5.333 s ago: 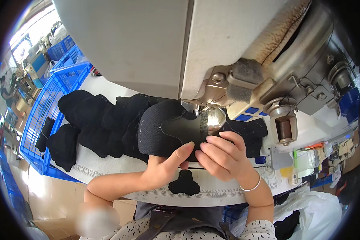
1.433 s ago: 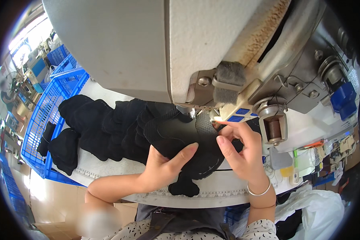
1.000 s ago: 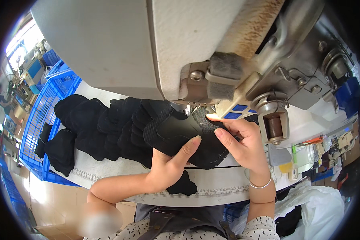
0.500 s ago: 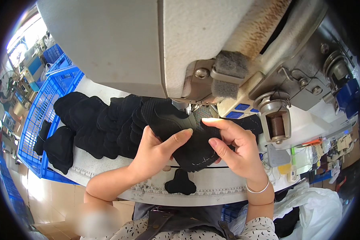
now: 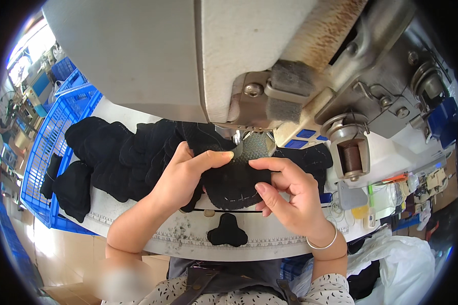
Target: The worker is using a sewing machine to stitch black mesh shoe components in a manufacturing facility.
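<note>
A black stitched fabric piece (image 5: pixel 234 183) lies under the head of a grey sewing machine (image 5: pixel 269 66), with a grey mesh patch (image 5: pixel 254 146) on its far end by the needle. My left hand (image 5: pixel 185 170) presses on the piece's left side, index finger stretched toward the mesh patch. My right hand (image 5: pixel 285 195) pinches the piece's right edge between thumb and fingers. A small black cut shape (image 5: pixel 227 231) rests on the white table (image 5: pixel 137 223) just in front of both hands.
A pile of black fabric pieces (image 5: pixel 112 157) spreads left across the table. A blue plastic crate (image 5: pixel 51 147) stands beyond the table's left edge. A thread spool holder (image 5: pixel 348 152) juts from the machine at right. White bags (image 5: pixel 392 264) sit lower right.
The fabric piece has been turned and pushed further under the machine head. My right hand shifted from flat on top to pinching the right edge; my left index finger reached toward the needle.
</note>
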Demonstrator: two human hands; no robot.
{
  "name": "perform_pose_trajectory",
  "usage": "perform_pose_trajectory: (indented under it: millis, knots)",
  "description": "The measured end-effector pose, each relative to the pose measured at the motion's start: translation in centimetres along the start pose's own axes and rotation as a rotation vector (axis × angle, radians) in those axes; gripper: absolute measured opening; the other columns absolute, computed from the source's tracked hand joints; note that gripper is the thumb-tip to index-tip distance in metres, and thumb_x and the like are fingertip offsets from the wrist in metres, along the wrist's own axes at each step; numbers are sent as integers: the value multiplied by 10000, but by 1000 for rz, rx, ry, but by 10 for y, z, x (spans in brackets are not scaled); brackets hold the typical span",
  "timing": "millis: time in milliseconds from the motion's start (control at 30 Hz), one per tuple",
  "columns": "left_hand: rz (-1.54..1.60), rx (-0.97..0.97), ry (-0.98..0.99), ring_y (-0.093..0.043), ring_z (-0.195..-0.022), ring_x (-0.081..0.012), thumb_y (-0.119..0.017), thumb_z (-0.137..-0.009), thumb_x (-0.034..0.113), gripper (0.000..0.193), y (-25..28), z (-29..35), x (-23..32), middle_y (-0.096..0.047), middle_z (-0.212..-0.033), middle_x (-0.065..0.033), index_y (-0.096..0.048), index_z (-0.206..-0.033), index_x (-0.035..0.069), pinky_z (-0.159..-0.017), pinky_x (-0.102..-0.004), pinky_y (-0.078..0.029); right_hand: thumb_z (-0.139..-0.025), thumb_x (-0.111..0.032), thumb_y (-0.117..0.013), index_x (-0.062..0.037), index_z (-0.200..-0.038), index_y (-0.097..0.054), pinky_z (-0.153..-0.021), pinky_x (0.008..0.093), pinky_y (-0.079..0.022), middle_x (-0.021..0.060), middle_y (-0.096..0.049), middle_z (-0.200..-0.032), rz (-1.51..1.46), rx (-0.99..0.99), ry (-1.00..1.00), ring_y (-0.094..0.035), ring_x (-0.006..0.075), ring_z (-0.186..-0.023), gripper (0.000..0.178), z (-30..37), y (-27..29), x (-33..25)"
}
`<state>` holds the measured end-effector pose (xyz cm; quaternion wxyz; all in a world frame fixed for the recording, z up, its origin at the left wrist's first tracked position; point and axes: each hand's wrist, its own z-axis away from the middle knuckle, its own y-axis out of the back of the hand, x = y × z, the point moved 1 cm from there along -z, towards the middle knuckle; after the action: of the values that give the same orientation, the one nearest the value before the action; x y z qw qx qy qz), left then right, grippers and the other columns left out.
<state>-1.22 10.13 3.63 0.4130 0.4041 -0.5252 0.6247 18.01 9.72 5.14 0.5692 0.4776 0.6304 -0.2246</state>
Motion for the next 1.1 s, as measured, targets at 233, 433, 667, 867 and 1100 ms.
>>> perform_pose_trajectory:
  millis: [233,433,667,867,1100]
  knots:
    - [-18,-182,-41,-496,-488,-54,-604,-876,203,236,6,-10,2,-594,-620,4,-644,-709,41,-422,-212,-353,-927,-98,-573,10,-1175,-536,-501,173,-477,30,-622,-704,-90,39,-84,-595,58,-571,273,-3,2,4]
    - [-259,-99,-227,-491,-491,-55,-586,-895,232,261,6,-13,-2,-597,-626,-2,-652,-749,27,-428,-207,-355,-928,-106,-578,2,-1203,-527,-504,176,-477,38,-641,-742,-108,17,-92,-598,56,-586,300,-5,4,5]
    - [18,-158,-4,-490,-510,-66,-586,-871,170,194,9,-15,1,-602,-663,-18,-660,-811,1,-432,-215,-339,-928,-104,-577,11,-1215,-520,-508,173,-476,41,-647,-761,-107,13,-95,-598,58,-589,314,-5,5,4]
    - [47,-151,-3,-497,-499,-74,-571,-871,158,197,8,-14,1,-600,-655,-27,-661,-827,-11,-428,-223,-346,-926,-104,-580,11,-1209,-525,-509,174,-471,33,-636,-732,-138,22,-107,-590,56,-578,311,-5,5,4]
    - [30,-90,40,-497,-445,-104,-561,-874,160,215,7,-16,5,-587,-618,-54,-649,-821,-29,-407,-242,-363,-924,-128,-597,11,-1198,-542,-504,175,-462,26,-621,-698,-123,50,-60,-573,60,-547,313,-10,5,7]
